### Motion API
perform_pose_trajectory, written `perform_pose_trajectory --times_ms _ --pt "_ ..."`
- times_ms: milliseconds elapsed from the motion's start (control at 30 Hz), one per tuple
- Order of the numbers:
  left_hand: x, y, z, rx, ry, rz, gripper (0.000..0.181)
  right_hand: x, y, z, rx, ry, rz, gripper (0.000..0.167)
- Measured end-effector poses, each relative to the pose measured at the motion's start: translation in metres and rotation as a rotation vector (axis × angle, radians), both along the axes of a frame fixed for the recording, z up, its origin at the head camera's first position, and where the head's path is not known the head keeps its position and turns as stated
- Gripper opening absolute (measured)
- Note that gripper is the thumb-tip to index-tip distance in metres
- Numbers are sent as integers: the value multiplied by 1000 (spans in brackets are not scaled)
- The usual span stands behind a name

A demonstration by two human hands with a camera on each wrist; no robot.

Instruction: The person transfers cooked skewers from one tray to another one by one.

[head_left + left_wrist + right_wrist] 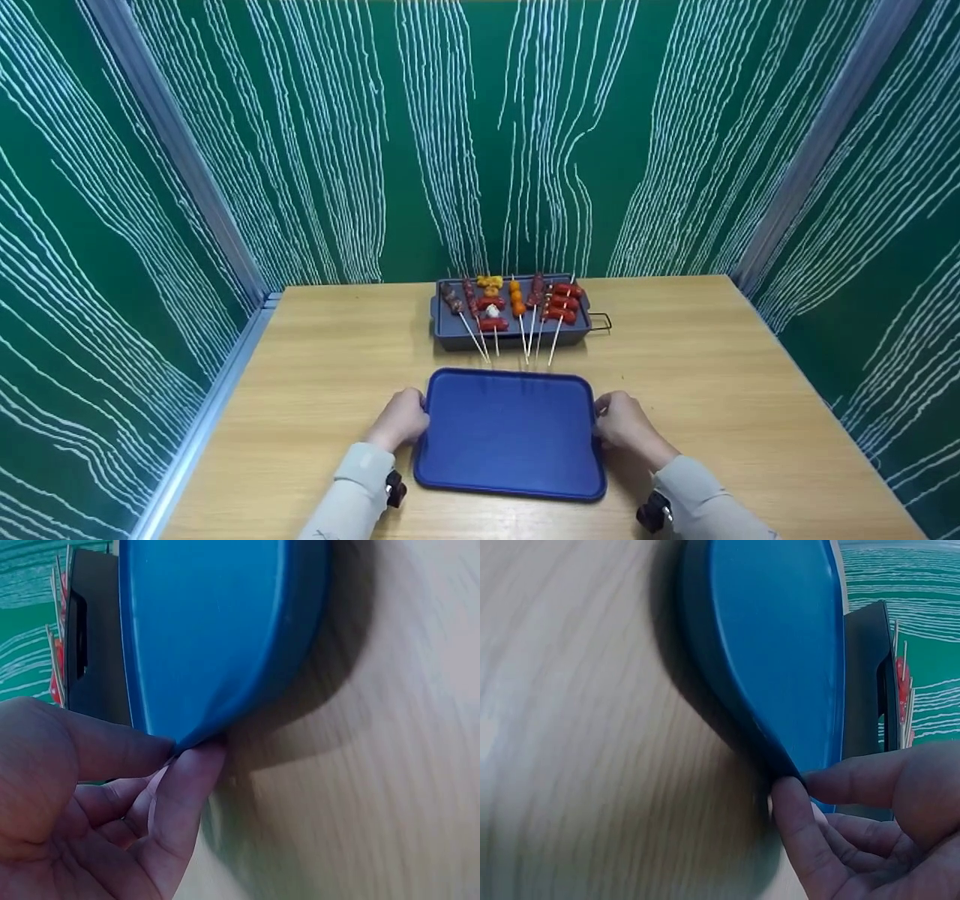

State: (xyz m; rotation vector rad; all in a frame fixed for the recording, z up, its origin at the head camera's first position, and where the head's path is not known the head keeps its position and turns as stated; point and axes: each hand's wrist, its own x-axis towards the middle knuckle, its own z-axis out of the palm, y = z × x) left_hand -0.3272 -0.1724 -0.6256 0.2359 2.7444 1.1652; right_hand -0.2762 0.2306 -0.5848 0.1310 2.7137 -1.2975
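Observation:
A blue rectangular tray (pixel 510 435) lies in front of the person in the head view, with nothing on it. The left hand (pixel 403 417) pinches its left rim between thumb and finger; the left wrist view shows the left hand (pixel 112 795) at the rim of the blue tray (pixel 202 622). On the opposite side the right hand (pixel 626 424) pinches the right rim, which bends slightly there. In the right wrist view, thumb and finger of the right hand (pixel 870 817) meet on the edge of the tray (pixel 780 637).
Behind the tray stands a dark grill box (pixel 517 339) with a wire handle (pixel 601 322) on its right. Several skewers lie across it, among them red sausage pieces (pixel 562 304) and orange balls (pixel 517 298). Green walls with white lines (pixel 420 150) enclose the wooden table (pixel 697 360).

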Motion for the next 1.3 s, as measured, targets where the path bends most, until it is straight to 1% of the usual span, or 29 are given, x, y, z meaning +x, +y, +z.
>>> perform_pose_trajectory --times_ms 33,67,100,200,233,300,333,433,467,500,533,567,600,733,800,833,900,967,1033,1233,1300 --pt "1 1 1 -12 7 -2 31 -1 1 0 0 -2 3 27" --pt "-2 0 -6 -26 16 -7 30 -2 1 0 -1 -4 3 29" --pt "-3 0 -8 -31 12 -5 28 -2 2 0 1 -5 6 30" --pt "-1 0 -11 -25 31 -8 24 -3 3 0 2 -10 6 35" --pt "2 0 -9 -19 43 -11 24 -4 3 0 4 -10 12 36" --pt "9 3 -1 10 43 -3 23 -4 4 0 6 -12 15 36" --pt "10 4 0 8 39 5 23 -5 4 0 4 -15 14 37" --pt "6 4 -12 -42 41 17 22 -7 6 -1 25 -5 30 38" --pt "6 5 -12 -43 27 26 21 -7 6 -2 31 -1 31 38" --pt "5 5 -14 -62 20 29 21 -8 7 -2 36 3 33 38" --pt "5 5 -15 -78 10 33 20 -8 7 -3 44 9 38 38" --pt "6 6 -12 -78 8 30 18 -9 7 -3 51 16 42 38" --pt "9 7 -6 -62 -6 33 17 -9 8 -3 50 20 44 38" --pt "28 14 25 5 -67 32 13 -11 8 -3 45 26 43 39" --pt "37 18 38 20 -91 39 14 -11 8 -3 41 26 42 39" --pt "40 19 41 11 -92 39 15 -11 8 -2 42 26 39 38" --pt "43 21 46 -6 -96 48 20 -12 8 -2 43 30 41 38" --pt "43 22 47 -21 -104 60 24 -12 8 -2 43 30 39 37" --pt "43 23 49 -11 -116 68 25 -11 8 -2 44 34 38 37" --pt "37 22 48 15 -153 86 17 -12 9 0 42 32 40 35" --pt "35 21 46 14 -149 88 14 -12 9 2 43 31 36 35"
